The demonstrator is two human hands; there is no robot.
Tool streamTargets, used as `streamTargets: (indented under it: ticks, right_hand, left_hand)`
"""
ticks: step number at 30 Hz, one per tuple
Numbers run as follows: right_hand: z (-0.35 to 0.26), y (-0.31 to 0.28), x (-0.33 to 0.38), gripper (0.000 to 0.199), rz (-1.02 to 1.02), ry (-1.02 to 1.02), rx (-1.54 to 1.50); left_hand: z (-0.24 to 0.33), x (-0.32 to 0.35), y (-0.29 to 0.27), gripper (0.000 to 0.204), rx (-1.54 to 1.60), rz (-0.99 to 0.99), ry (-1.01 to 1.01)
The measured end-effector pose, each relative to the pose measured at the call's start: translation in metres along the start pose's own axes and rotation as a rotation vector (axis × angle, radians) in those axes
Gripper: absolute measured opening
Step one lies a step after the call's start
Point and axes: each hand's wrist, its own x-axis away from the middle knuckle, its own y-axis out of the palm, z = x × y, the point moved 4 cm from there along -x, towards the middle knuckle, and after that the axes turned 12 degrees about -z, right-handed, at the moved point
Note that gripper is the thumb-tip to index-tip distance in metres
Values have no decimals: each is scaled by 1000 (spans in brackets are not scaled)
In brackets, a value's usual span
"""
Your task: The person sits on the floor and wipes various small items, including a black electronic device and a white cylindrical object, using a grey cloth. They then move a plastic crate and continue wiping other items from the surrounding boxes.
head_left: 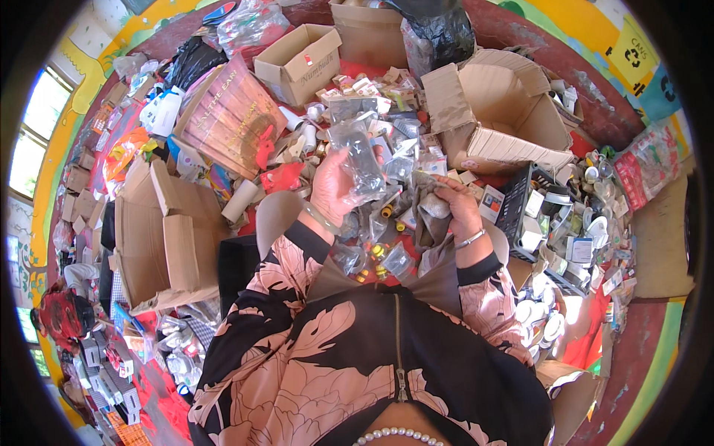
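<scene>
Two hands work — left hand (pixel 332 192) pinches a light, slippery clear bag (pixel 360 156) low down, right hand (pixel 455 202) clutches soft grey cloth (pixel 429 210).

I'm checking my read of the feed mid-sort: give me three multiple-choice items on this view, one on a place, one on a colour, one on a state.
1. Where does the dark plastic crate sit?
A. To the person's right
B. To the person's left
C. On the lap

2. What colour is the toy-like figure left of the left hand?
A. Blue
B. Red
C. Green

3. What is the state of the big cardboard box beyond the right hand?
A. Taped shut
B. Flattened
C. Open, flaps spread

Answers: 1 A, it stands right of the right hand. 2 B, it is plainly red. 3 C, its flaps stand apart and the inside shows.
</scene>
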Motion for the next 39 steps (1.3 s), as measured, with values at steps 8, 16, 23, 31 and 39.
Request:
streamTargets:
  ticks: [8,16,23,31,39]
  right_hand:
    - [24,19,21,31,-144,-8,23]
    - [-1,53,59,47,-248,-183,-290]
    - [-47,95,89,54,-249,-402,-193]
    - [-76,107,114,51,-160,-672,-154]
    - [-62,123,128,46,-238,-682,-136]
  left_hand:
    - [22,53,40,39,18,-37,92]
    - [19,72,42,33,-11,223,126]
    - [6,71,21,34,43,111,58]
    - [9,86,65,56,-876,-105,179]
    - [7,92,105,49,-1490,-249,358]
